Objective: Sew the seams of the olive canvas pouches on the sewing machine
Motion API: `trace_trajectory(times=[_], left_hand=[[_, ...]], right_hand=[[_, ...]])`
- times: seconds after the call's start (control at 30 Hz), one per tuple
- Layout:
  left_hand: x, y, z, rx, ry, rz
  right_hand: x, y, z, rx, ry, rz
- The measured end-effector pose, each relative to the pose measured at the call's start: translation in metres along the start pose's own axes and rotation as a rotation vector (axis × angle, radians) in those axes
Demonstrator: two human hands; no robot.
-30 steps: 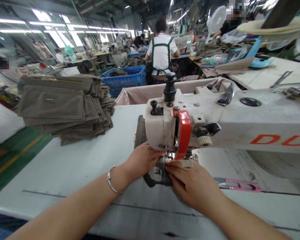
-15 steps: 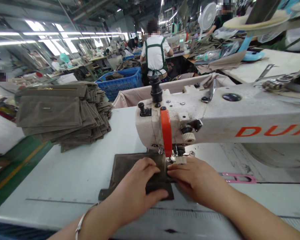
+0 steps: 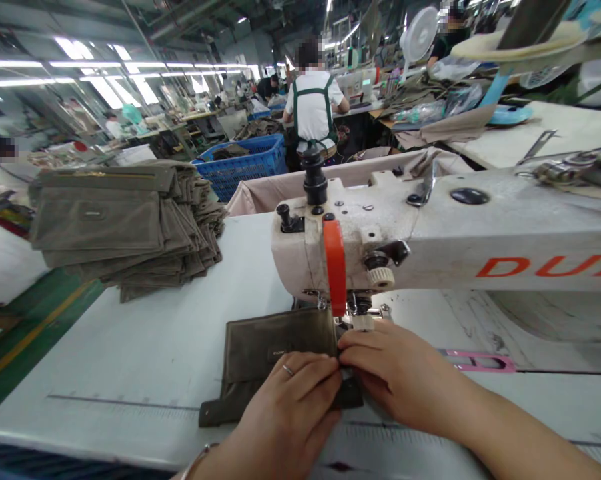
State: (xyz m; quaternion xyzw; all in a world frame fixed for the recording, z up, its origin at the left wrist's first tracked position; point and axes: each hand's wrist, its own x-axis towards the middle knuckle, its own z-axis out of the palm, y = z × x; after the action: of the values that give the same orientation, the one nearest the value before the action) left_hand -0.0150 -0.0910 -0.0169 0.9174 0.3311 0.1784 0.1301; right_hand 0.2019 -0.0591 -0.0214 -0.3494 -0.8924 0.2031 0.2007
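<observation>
Brown fabric piece [image 3: 250,340] flat on the white table [image 3: 130,353], just below the centre of the frame, its right edge right by the needle end of the sewing machine [image 3: 420,233]! My left hand [image 3: 290,407] curls over its lower right part, and my right hand [image 3: 400,380] comes at that edge from the right, fingers bunched. Pinching or merely pressing? With the fingertips partly hidden, I can't tell for either. Pink snips [image 3: 509,363] lie at right, brown stack [image 3: 100,223] at left.
</observation>
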Motion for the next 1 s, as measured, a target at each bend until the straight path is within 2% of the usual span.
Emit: trace_trajectory(times=[0.13,0.23,0.53,0.87,1.0], left_hand=[[-0.005,0.003,0.011,-0.033,0.122,0.013],[-0.003,0.002,0.013,-0.061,0.164,-0.003],[0.016,-0.021,-0.001,-0.101,0.068,0.007],[0.038,-0.054,-0.003,-0.073,0.059,0.061],[0.041,-0.062,-0.005,-0.058,0.011,0.084]], right_hand=[[-0.003,-0.001,0.005,-0.022,0.078,-0.028],[-0.004,0.000,0.009,-0.044,0.108,-0.032],[-0.001,0.008,0.016,-0.069,0.161,0.039],[0.003,0.009,0.017,-0.121,0.066,0.171],[0.002,0.007,0.017,-0.107,0.103,0.163]])
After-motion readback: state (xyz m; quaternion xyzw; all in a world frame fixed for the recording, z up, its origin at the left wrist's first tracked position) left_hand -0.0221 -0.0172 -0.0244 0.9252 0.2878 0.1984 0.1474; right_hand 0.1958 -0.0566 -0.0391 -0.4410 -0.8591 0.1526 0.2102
